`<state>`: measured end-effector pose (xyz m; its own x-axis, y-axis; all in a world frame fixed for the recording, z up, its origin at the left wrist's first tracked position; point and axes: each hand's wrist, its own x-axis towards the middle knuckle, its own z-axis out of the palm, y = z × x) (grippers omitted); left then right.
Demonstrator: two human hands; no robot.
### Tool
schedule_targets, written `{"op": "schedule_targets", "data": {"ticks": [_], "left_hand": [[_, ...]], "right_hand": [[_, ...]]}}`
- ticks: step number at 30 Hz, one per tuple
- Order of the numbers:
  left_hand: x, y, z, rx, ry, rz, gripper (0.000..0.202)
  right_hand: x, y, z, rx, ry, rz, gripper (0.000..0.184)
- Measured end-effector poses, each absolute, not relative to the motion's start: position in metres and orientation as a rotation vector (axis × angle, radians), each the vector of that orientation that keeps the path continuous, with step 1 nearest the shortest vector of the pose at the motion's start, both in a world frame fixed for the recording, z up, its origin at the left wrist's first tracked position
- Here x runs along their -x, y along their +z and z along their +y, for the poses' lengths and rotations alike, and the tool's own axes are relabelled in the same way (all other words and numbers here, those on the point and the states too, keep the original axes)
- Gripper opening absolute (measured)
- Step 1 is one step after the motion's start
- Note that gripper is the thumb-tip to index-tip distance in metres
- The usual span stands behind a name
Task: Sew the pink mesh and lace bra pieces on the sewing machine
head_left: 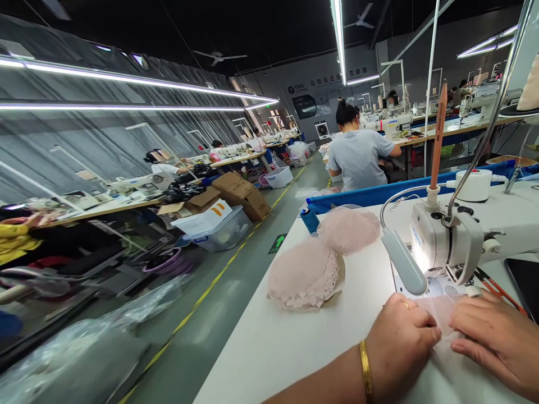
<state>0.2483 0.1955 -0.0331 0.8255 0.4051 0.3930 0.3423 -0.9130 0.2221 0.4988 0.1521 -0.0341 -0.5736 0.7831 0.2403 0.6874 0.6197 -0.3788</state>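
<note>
My left hand [404, 342], a gold bangle on its wrist, has its fingers curled and pinches the left edge of a sheer pale fabric piece [441, 314]. On the fabric's right side, my right hand [497, 339] grips it between thumb and bent fingers. The fabric runs under the needle area of a white sewing machine [433, 230], where the lamp shines; the needle itself is hard to make out. Two pale pink lace-edged cup pieces, a nearer one [301, 275] and a farther one [349, 229], lie left of the machine.
A blue thread spool [310, 221] stands by the table's [248, 359] left edge. Right of the machine lie red-handled scissors [501, 292] and a dark phone-like slab [524, 286]. A pencil [439, 134] stands upright on the machine. A co-worker [360, 154] sits ahead; boxes [240, 193] line the aisle.
</note>
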Motion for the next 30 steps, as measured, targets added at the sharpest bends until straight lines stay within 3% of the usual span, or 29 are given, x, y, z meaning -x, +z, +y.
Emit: {"op": "schedule_targets", "data": {"ticks": [6,11,14,15,18,23,30], "left_hand": [[-0.251,-0.033,0.200,-2.883,0.764,0.671,0.015],[-0.252,-0.034,0.208,-2.874,0.708,0.729,0.010],[-0.251,-0.035,0.211,-2.839,0.715,0.738,0.011],[-0.251,-0.034,0.212,-2.814,0.710,0.746,0.011],[-0.251,-0.031,0.215,-2.694,0.664,0.784,0.013],[-0.253,-0.017,0.219,-2.448,0.626,0.789,0.023],[-0.255,-0.014,0.223,-2.400,0.648,0.805,0.021]], "right_hand": [[-0.499,-0.037,0.159,1.210,0.209,-2.443,0.039],[-0.503,-0.041,0.156,1.290,0.160,-2.398,0.033],[-0.502,-0.043,0.151,1.236,0.104,-2.415,0.071],[-0.500,-0.044,0.150,1.202,0.086,-2.417,0.070],[-0.494,-0.048,0.153,1.173,0.117,-2.344,0.025],[-0.490,-0.046,0.162,1.378,0.330,-2.079,0.036],[-0.491,-0.042,0.160,1.396,0.436,-1.980,0.041]]}}
